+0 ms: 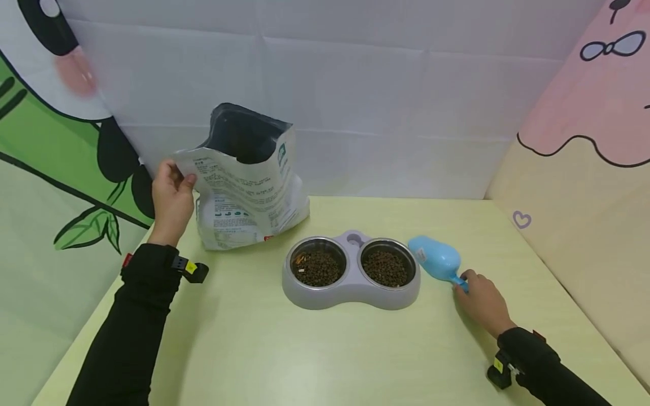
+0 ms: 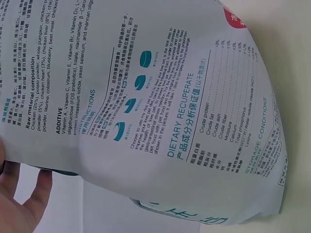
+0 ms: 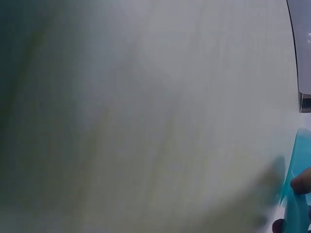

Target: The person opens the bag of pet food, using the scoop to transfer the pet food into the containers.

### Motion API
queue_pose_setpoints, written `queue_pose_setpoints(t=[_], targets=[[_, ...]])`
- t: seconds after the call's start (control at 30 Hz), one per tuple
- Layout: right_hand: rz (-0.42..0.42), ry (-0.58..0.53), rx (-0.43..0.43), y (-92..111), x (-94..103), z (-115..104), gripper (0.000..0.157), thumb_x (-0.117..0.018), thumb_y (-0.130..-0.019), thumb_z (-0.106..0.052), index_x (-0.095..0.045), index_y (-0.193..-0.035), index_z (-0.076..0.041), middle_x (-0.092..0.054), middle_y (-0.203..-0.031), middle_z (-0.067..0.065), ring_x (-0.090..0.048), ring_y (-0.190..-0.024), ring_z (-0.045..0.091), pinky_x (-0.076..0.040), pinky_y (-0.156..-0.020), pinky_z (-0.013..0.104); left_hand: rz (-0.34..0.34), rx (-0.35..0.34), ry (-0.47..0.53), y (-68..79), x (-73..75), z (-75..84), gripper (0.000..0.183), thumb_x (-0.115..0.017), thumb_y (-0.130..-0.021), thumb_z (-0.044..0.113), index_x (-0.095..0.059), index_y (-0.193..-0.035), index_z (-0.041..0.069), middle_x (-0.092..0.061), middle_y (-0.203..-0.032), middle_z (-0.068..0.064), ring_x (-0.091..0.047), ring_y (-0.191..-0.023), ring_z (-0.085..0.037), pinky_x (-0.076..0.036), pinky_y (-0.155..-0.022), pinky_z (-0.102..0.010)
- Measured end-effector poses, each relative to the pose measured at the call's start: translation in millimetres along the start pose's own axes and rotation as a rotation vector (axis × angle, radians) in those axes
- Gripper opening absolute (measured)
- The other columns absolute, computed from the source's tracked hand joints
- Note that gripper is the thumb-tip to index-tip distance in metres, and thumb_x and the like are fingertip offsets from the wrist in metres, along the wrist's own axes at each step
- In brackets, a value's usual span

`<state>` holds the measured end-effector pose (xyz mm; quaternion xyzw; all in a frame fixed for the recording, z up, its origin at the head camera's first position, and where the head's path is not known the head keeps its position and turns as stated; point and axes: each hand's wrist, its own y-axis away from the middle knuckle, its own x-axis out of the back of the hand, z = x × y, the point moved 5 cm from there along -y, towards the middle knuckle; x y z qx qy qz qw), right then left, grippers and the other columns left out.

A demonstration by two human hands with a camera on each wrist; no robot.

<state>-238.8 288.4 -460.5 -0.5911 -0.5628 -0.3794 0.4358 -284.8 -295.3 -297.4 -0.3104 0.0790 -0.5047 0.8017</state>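
My left hand (image 1: 172, 200) pinches the upper left edge of a white pet food bag (image 1: 244, 197), which stands with its dark mouth gaping at the back left. Printed text and feeding pictures cover the bag (image 2: 160, 111) in the left wrist view, where fingers (image 2: 36, 199) reach its edge. On the right, my right hand (image 1: 482, 299) grips the handle of a blue scoop (image 1: 437, 256). The scoop lies face down at table level, its head beside the double bowl. In the right wrist view only part of the scoop (image 3: 299, 165) and a thumb show.
A grey double pet bowl (image 1: 350, 296) sits mid-table, brown kibble in both of its metal dishes; the left one also holds a few orange and white bits. The pale table (image 1: 284, 355) meets a white backdrop (image 1: 355, 113) behind, with painted panels at both sides.
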Motion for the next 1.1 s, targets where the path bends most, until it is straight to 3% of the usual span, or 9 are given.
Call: queue_pose_setpoints(t=[0.4, 0.67, 0.83, 0.97, 1.1], targets=[[-0.004, 0.01, 0.023, 2.1, -0.9, -1.3, 0.034, -0.055, -0.086, -0.022, -0.048, -0.106, 0.005, -0.049, -0.08, 0.01, -0.044, -0.066, 0.022, -0.042, -0.051, 0.034, 0.013, -0.006, 0.055, 8.2, -1.8, -7.1, 0.03, -0.042, -0.094, 0.005, -0.04, -0.123, 0.009, -0.048, -0.123, -0.008, -0.046, -0.111, -0.014, -0.039, -0.095, -0.03], [-0.011, 0.022, 0.029, -0.8, -0.1, -3.5, 0.042, -0.058, -0.085, -0.028, -0.046, -0.109, 0.004, -0.049, -0.083, 0.013, -0.045, -0.07, 0.026, -0.043, -0.052, 0.036, -0.024, 0.04, -0.008, 12.3, -0.2, -9.1, 0.041, -0.043, -0.094, 0.008, -0.032, -0.132, 0.018, -0.041, -0.132, -0.004, -0.038, -0.121, -0.012, -0.035, -0.101, -0.036], [0.066, 0.056, 0.082, 0.6, 14.4, -11.3, 0.05, -0.06, -0.084, -0.032, -0.044, -0.114, 0.005, -0.051, -0.099, 0.026, -0.046, -0.087, 0.041, -0.045, -0.059, 0.05, -0.026, 0.031, -0.148, 28.4, 7.9, -4.4, 0.057, -0.047, -0.092, 0.02, -0.015, -0.139, 0.021, -0.018, -0.145, 0.002, -0.014, -0.132, -0.009, -0.016, -0.11, -0.04], [0.126, 0.063, 0.152, 2.2, 34.7, -24.8, 0.056, -0.055, -0.087, -0.037, -0.04, -0.121, 0.005, -0.045, -0.115, 0.031, -0.037, -0.104, 0.05, -0.04, -0.07, 0.063, -0.038, -0.066, -0.298, 50.8, 10.3, 11.8, 0.071, -0.05, -0.09, 0.033, -0.005, -0.141, 0.016, -0.002, -0.148, -0.003, 0.008, -0.134, -0.014, 0.001, -0.11, -0.047], [0.157, 0.03, 0.28, 5.2, 59.6, -48.9, 0.056, -0.048, -0.092, -0.038, -0.034, -0.129, 0.001, -0.037, -0.127, 0.029, -0.028, -0.116, 0.05, -0.032, -0.083, 0.068, -0.166, -0.183, -0.492, 79.1, 2.1, 32.0, 0.078, -0.047, -0.088, 0.046, -0.003, -0.142, 0.012, 0.002, -0.149, -0.01, 0.012, -0.134, -0.025, 0.008, -0.103, -0.061]])
